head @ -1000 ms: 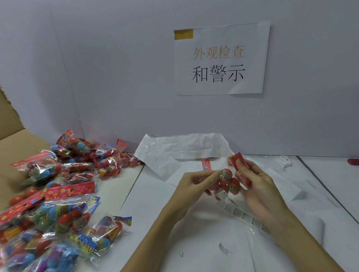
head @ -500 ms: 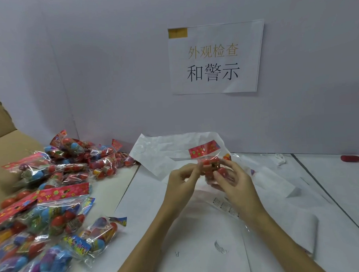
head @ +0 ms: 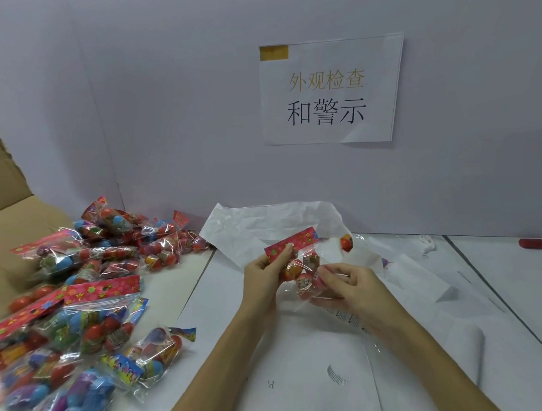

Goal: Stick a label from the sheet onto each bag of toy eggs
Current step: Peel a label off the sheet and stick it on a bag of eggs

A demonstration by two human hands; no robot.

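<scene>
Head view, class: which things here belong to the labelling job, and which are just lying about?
Job: bag of toy eggs held by left hand and right hand; pile of bags; label sheet.
Lying about: wall notice; cardboard box; red object.

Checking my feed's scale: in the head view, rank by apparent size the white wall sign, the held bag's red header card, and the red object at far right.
1. White paper wall sign with Chinese characters
2. Red floral header card of the held bag
3. Small red object on the table; it lies farther away, so its true size is unsure.
</scene>
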